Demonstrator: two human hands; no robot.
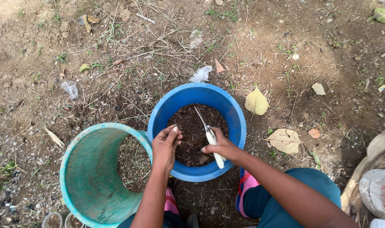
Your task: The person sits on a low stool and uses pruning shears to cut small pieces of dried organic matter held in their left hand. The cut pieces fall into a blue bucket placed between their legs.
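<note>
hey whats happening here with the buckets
A person crouches on bare ground over a blue bucket filled with dark soil. The right hand holds a white-handled tool with a slim metal blade pointing down into the soil. The left hand rests at the bucket's near rim, fingers together. A teal bottomless tub lies tipped on its side to the left. Dry leaves and scraps of litter lie around.

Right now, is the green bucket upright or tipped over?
Tipped. The green bucket lies on its side, its open mouth facing the blue bucket, with soil showing through its far end.
</note>
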